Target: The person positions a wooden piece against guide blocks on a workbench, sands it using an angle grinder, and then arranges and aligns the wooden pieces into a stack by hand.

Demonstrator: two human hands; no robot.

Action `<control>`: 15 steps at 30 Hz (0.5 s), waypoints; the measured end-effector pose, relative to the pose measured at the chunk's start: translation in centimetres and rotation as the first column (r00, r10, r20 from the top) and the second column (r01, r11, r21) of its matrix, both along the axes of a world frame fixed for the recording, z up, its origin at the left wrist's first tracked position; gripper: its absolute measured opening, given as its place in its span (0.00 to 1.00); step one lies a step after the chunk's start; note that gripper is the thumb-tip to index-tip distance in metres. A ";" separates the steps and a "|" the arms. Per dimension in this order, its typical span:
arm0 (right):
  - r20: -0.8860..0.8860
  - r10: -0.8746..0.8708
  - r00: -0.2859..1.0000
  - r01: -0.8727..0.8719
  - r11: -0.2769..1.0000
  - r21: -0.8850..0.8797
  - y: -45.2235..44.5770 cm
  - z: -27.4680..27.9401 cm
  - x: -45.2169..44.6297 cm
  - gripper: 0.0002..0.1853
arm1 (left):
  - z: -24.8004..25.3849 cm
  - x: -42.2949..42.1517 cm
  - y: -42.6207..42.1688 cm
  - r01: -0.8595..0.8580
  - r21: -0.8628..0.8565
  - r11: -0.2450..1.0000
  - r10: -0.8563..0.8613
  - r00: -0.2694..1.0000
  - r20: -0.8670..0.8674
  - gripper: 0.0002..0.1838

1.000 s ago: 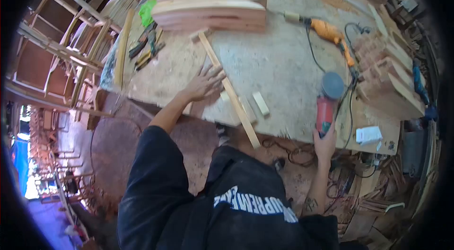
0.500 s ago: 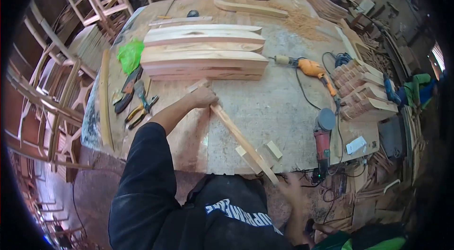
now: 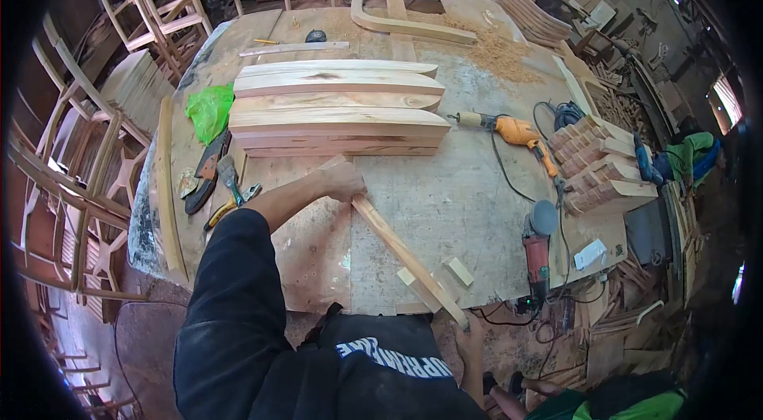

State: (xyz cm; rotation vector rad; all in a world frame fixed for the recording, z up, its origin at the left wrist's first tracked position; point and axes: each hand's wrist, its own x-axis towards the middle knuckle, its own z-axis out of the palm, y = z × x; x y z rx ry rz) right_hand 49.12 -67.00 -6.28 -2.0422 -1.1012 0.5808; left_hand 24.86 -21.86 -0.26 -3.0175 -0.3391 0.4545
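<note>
A narrow wooden strip (image 3: pixel 397 248) slants over the front edge of the worktable (image 3: pixel 302 261). My left hand (image 3: pixel 343 180) is closed round its upper end. At the strip's lower end, beyond the table edge, my right hand (image 3: pixel 469 332) has its fingers on the wood. Small pale blocks lie by the strip, one of them (image 3: pixel 458 270) on its right. A stack of shaped boards (image 3: pixel 338 114) rests just behind my left hand. The red grinder (image 3: pixel 537 255) lies at the table's right front.
An orange drill (image 3: pixel 518 132) and stacked wood pieces (image 3: pixel 608 166) are on the right. Pliers (image 3: pixel 232 207), a green bag (image 3: pixel 210 112) and a long strip (image 3: pixel 167 189) lie left. A curved frame (image 3: pixel 413 27) is at the back. Another person (image 3: pixel 691 156) is at right.
My right hand has let go of the grinder and moved left to the strip's lower end. My left hand, earlier flat on the strip's middle, now grips its upper end. The view has shifted.
</note>
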 end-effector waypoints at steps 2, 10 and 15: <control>0.044 0.006 0.999 -0.004 0.999 -0.048 0.3 1.0 -0.4 0.17 | -1.8 -1.0 1.4 0.024 -0.017 1.000 -0.023 0.998 0.064 0.05; 0.018 0.052 0.998 -0.052 0.997 -0.049 0.3 1.0 0.5 0.16 | 2.9 -0.5 2.1 0.086 0.018 0.996 -0.086 0.996 -0.037 0.05; -0.173 0.024 0.985 -0.005 0.994 0.109 -0.4 -2.4 1.0 0.17 | 10.7 -1.5 -1.3 0.103 0.072 0.992 -0.115 0.974 0.194 0.06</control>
